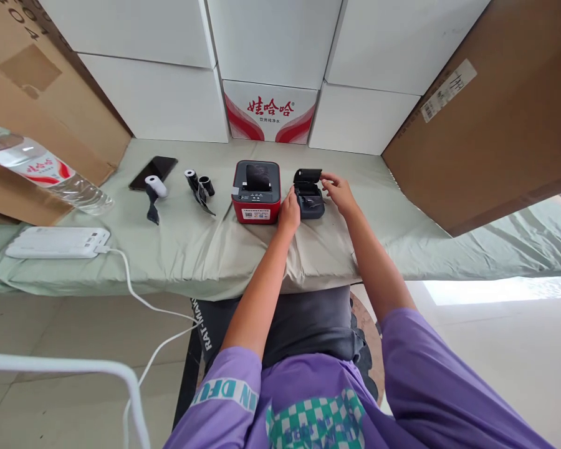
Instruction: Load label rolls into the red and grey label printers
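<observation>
The left hand and right hand grip the small black printer from both sides, steadying it while its lid stands open. It sits just right of the red printer, with paper rolls left of that one.

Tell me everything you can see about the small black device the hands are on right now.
The small black device is a compact, plastic-looking box with its hinged lid flipped up and open. It sits on the green cloth, just right of the red printer. The left hand touches its left side; the right hand fingers its lid.
</observation>
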Demonstrator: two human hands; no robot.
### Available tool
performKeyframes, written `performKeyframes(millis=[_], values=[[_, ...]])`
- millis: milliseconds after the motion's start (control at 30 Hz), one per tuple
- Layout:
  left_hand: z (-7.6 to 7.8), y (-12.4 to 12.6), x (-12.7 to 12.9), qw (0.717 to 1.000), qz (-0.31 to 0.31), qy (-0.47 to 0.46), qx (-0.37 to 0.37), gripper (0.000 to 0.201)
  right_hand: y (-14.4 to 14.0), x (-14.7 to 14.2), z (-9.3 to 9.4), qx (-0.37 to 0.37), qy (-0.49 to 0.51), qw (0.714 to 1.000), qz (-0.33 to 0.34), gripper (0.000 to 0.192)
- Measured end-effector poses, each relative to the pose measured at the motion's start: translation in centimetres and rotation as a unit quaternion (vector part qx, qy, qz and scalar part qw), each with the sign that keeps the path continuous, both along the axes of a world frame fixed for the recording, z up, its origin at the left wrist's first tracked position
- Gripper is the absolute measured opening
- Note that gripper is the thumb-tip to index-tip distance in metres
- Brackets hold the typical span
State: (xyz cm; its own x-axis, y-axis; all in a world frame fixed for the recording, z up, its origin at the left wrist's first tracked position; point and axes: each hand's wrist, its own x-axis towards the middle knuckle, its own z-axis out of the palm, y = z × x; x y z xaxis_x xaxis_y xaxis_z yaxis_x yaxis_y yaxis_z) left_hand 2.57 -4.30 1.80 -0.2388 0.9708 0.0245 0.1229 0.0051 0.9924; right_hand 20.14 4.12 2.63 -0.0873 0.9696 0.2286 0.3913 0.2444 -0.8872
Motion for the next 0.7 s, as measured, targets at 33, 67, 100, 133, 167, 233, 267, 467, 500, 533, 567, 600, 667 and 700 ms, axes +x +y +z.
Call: performKeyframes(millis=[33, 67, 100, 133, 167, 233, 267, 467, 500, 533, 567, 600, 667, 700], values=[[0.1, -0.1, 0.0, 1.000, -0.006, 0.005, -0.007, 0.058, -0.1, 0.0, 0.4, -0.011, -0.007, 1.000, 0.015, 0.049], [0.2, -0.3, 0.0, 1.000, -0.012, 0.010, -0.016, 0.058, -0.4, -0.1, 0.8, -0.021, -0.012, 0.999, 0.025, 0.054], [0.3, -0.4, 0.0, 0.999, -0.019, 0.014, -0.023, 0.059, -0.6, -0.1, 1.2, -0.029, -0.017, 0.999, 0.029, 0.057], [0.4, -0.5, 0.0, 0.999, -0.021, 0.016, -0.025, 0.059, -0.9, -0.2, 1.6, -0.032, -0.022, 0.999, 0.030, 0.058], [0.4, -0.7, 0.0, 0.999, -0.022, 0.017, -0.025, 0.059, -1.2, -0.2, 1.9, -0.031, -0.032, 0.999, 0.030, 0.057], [0.5, -0.8, 0.1, 0.999, -0.024, 0.018, -0.022, 0.059, -1.6, -0.4, 2.4, -0.024, -0.072, 0.997, 0.032, 0.051], [0.5, -0.9, 0.1, 0.999, -0.025, 0.017, -0.020, 0.059, -1.8, -0.5, 2.6, -0.016, -0.106, 0.994, 0.033, 0.046], [0.2, -0.8, 0.2, 1.000, -0.018, 0.008, -0.011, 0.058, -0.9, -1.9, 3.8, 0.021, -0.352, 0.936, -0.002, 0.030], [0.1, -0.8, 0.2, 1.000, -0.016, 0.005, -0.011, 0.058, -0.6, -2.3, 4.2, 0.007, -0.388, 0.922, -0.001, 0.029], [0.1, -0.8, 0.2, 1.000, -0.015, 0.003, -0.010, 0.057, -0.3, -2.8, 4.5, -0.011, -0.420, 0.907, 0.004, 0.030], [0.0, -0.7, 0.1, 1.000, -0.014, 0.002, -0.009, 0.057, 0.0, -3.3, 4.8, -0.029, -0.450, 0.892, 0.009, 0.032], [-0.1, -0.7, 0.1, 1.000, -0.014, 0.002, -0.008, 0.057, 0.2, -3.8, 5.1, -0.043, -0.477, 0.878, 0.012, 0.036], [-0.1, -0.6, 0.1, 1.000, -0.016, 0.004, -0.005, 0.056, 0.5, -4.7, 5.6, -0.053, -0.517, 0.854, 0.014, 0.037], [-0.2, -0.5, 0.1, 1.000, -0.017, 0.005, -0.002, 0.056, 0.6, -5.0, 5.7, -0.050, -0.531, 0.846, 0.019, 0.036]])
